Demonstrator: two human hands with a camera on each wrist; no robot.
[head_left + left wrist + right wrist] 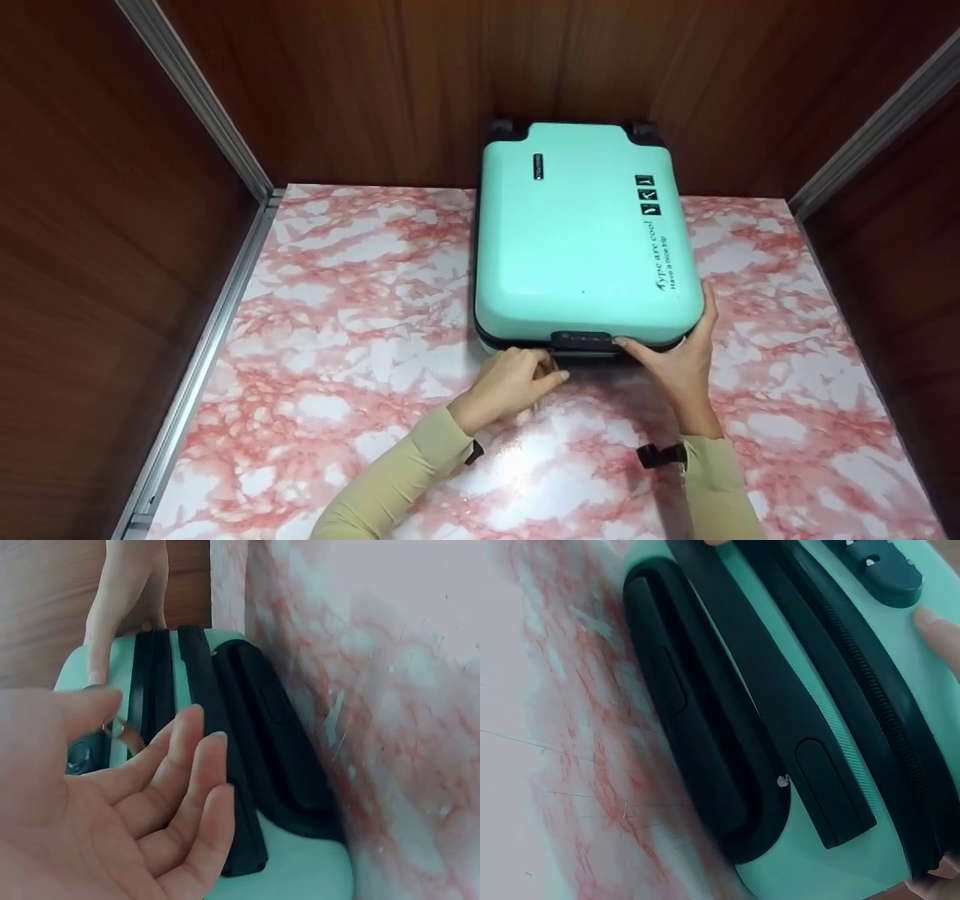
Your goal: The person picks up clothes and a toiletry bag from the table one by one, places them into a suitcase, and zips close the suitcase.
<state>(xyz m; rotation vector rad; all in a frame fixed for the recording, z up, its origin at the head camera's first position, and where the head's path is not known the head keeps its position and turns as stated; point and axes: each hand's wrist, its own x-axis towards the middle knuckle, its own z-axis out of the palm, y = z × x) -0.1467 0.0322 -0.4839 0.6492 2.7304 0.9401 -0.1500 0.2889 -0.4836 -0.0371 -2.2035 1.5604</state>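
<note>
A mint-green hard-shell suitcase (pixel 577 232) lies flat, its handle side facing me. On that side are a black combination lock (pixel 583 341), a zipper (pixel 877 682), a strap-like carry handle (pixel 780 697) and a recessed black pull handle (pixel 705 720). My right hand (pixel 682 364) grips the suitcase's near right corner, thumb by the lock's end and fingers round the side. My left hand (pixel 514 382) is at the front edge just left of the lock, fingers bent, thumb and index finger close together beside the lock; I cannot tell whether they pinch anything.
The suitcase rests on a red-and-white marbled tabletop (pixel 337 337), its black wheels (pixel 502 130) close to the brown wood-grain back panel (pixel 375 90). Brown side panels with metal frame strips (pixel 217 112) stand at left and right. Dark bands (pixel 664 455) sit at both wrists.
</note>
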